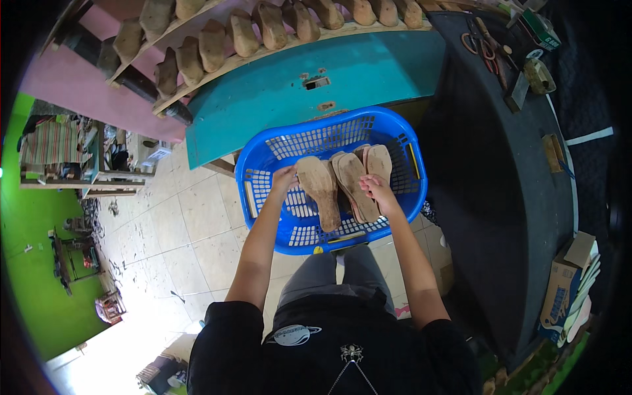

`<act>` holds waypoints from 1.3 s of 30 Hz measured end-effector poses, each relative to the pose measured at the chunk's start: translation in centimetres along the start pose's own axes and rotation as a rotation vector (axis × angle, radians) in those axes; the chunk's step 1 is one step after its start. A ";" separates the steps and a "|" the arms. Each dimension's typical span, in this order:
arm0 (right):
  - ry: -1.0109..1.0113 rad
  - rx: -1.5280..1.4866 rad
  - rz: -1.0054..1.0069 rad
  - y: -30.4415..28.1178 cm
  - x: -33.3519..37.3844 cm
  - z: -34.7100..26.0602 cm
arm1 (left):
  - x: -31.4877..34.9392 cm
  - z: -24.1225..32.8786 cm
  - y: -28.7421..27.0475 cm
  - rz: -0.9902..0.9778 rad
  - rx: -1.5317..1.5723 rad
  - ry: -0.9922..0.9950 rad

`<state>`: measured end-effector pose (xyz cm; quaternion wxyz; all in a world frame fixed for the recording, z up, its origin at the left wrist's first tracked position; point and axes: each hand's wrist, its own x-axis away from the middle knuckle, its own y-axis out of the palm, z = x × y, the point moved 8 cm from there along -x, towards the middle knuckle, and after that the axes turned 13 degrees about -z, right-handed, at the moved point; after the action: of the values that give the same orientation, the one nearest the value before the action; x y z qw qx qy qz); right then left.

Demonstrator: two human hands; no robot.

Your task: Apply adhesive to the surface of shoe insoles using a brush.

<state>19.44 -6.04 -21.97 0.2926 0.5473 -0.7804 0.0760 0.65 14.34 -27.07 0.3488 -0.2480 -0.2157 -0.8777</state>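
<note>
In the blue plastic basket (411, 197) in front of me lie several flat, tan sole-shaped pieces (359, 187), overlapping at the centre and right. A worn wooden shoe last (319, 191), wide end away from me, slants across the basket's left half. My left hand (284, 179) is at its left edge, fingers closed against the wide end; the fingertips are partly hidden. My right hand (376, 187) is over the sole-shaped pieces, its fingers loosely bent and apart, with nothing visible gripped in them.
Wooden shelves (253, 56) with rows of shoe lasts run along the far side, above a turquoise panel (263, 99). A dark-covered table (487, 197) on the right carries scissors (484, 49) and small boxes. A cardboard box (566, 289) stands at lower right. Tiled floor (178, 224) extends left.
</note>
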 end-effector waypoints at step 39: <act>-0.252 1.015 0.477 0.6 3.8 1.5 | 3.2 0.6 10.1 -0.020 -1.355 0.349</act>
<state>17.45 -9.51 -21.00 -0.1274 0.4327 -0.7769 0.4393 6.04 6.29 -22.65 0.1388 -0.2642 0.4360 -0.8490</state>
